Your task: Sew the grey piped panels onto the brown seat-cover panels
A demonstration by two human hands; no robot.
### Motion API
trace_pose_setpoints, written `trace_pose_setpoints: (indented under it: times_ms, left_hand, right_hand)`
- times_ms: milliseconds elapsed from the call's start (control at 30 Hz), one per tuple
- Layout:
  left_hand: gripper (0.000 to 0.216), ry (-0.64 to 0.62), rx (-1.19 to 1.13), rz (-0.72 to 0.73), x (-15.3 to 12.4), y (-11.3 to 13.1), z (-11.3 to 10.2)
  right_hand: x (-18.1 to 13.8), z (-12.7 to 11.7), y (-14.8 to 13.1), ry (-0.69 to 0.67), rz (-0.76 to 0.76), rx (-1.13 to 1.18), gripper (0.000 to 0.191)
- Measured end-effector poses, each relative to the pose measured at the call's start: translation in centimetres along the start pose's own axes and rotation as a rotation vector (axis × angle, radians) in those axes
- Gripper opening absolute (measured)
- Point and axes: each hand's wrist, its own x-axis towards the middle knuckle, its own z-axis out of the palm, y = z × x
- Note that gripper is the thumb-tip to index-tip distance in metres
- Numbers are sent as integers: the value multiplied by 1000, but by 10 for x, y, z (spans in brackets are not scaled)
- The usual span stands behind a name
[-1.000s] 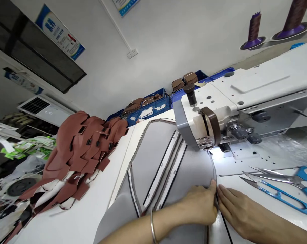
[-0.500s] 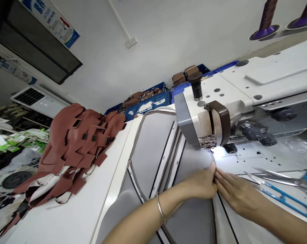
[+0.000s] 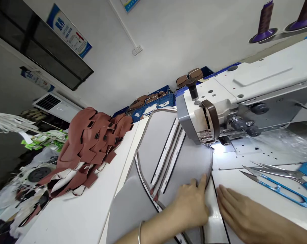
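Observation:
A grey sewn cover piece (image 3: pixel 149 132) with dark edging and white strips lies across the table, its right edge under the head of the white sewing machine (image 3: pixel 201 112). My left hand (image 3: pixel 191 203) rests on this piece near that edge, index finger stretched out and the other fingers partly bent. To its right, my right hand (image 3: pixel 241 210) lies on the white tabletop with fingers straight and side by side, next to a thin black line. The fingertips of this hand are apart from the grey piece. A lit area shows beside the needle, which is hard to make out.
Blue thread snips (image 3: pixel 280 189) and blue-handled scissors (image 3: pixel 295 174) lie right of my right hand. Reddish-brown cut pieces (image 3: pixel 92 142) are piled on the left table. Blue crates (image 3: pixel 156 101) with brown pieces stand behind. Thread spools (image 3: pixel 266 20) are at upper right.
My hands were together at the edge close to the needle. They have come nearer and moved apart, the left one opening onto the grey piece. The camera view has shifted.

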Motion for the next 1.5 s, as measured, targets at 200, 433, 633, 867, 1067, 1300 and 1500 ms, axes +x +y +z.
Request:
trace_pose_setpoints:
  times_ms: [200, 433, 633, 867, 1067, 1300, 1500]
  left_hand:
    - [85, -114, -40, 151, 23, 13, -15]
    - [89, -115, -22, 166, 35, 19, -12]
    - [88, -121, 0, 133, 53, 21, -30]
    - [87, -88, -47, 139, 75, 15, -43]
    - [78, -26, -75, 176, 90, 10, -53]
    - [62, 246, -206, 10, 95, 16, -28]
    - [72, 300, -256, -60, 52, 21, 0]
  right_hand:
    - [10, -8, -24, -73, 13, -37, 30]
    - [14, -4, -7, 18, 111, -18, 34]
    - [15, 4, 11, 24, 131, 48, 34]
    - [17, 13, 36, -11, 138, 41, 30]
    - [10, 30, 46, 9, 192, 10, 31]
    - [0, 36, 56, 21, 148, -31, 30]
    - [-8, 21, 33, 5, 81, 14, 28]
